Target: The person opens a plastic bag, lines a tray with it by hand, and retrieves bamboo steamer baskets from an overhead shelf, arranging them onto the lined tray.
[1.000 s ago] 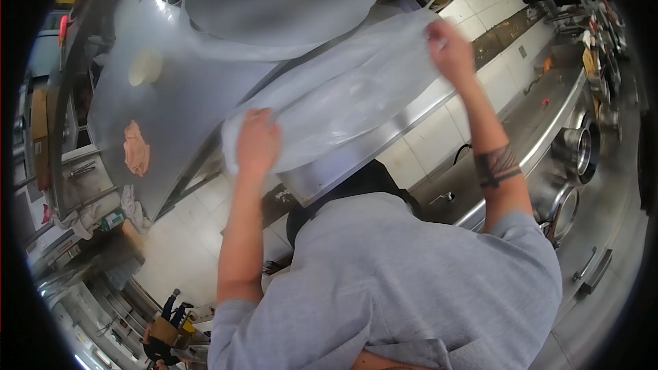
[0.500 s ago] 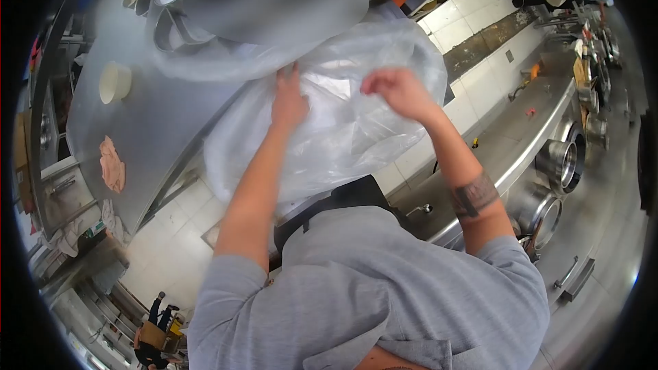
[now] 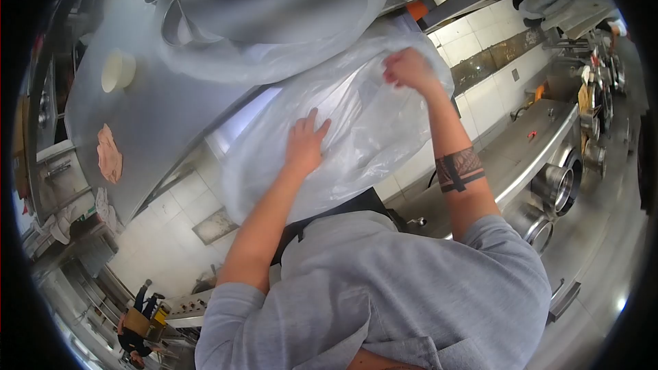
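Observation:
A large sheet of clear, crumpled plastic [image 3: 373, 140], which looks like a bag, spreads in front of my body over something white. My left hand [image 3: 306, 142] lies on the plastic with its fingers spread, pressing on the near part. At the far right edge of the plastic, my right hand [image 3: 409, 68] is closed, with its fingers curled and slightly blurred. Whether a bit of plastic is pinched in it is hidden. A pale surface [image 3: 243, 120] shows beside the plastic's left edge.
Left of the plastic is a steel table [image 3: 161, 113] with a cream bowl [image 3: 118, 70] and a pink cloth [image 3: 109, 155]. A blurred grey oval [image 3: 274, 3] covers the top. To the right are a steel counter [image 3: 528, 144] and metal pots [image 3: 552, 185]. A person [image 3: 137, 325] appears far lower left.
My left hand has come back toward my body across the plastic. My right hand has moved up and away, its fingers curling. More pale surface shows at the plastic's left edge.

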{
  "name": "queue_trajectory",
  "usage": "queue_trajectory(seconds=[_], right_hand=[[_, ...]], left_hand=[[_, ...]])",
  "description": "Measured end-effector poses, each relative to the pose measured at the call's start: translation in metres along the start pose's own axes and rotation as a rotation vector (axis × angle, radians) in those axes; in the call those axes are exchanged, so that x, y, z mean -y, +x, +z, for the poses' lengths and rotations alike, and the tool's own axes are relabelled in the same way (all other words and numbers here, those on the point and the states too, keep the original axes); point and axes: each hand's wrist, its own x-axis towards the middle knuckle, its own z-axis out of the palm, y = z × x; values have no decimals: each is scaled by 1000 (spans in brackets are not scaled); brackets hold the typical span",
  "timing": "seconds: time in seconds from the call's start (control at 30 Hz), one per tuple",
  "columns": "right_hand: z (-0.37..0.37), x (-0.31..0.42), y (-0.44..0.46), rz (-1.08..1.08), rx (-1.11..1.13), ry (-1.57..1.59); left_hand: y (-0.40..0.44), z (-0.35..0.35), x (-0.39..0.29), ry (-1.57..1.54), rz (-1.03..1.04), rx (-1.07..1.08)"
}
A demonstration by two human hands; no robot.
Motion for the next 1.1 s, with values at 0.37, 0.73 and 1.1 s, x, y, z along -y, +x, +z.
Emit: queue_trajectory(seconds=[0.37, 0.73, 1.1], right_hand=[[-51, -25, 111, -169, 659, -799], [-9, 32, 34, -83, 57, -307], [19, -14, 89, 92, -96, -494]], left_hand=[[-8, -11, 10, 35, 79, 45], [39, -9, 5, 68, 58, 23], [25, -62, 18, -496, -7, -324]])
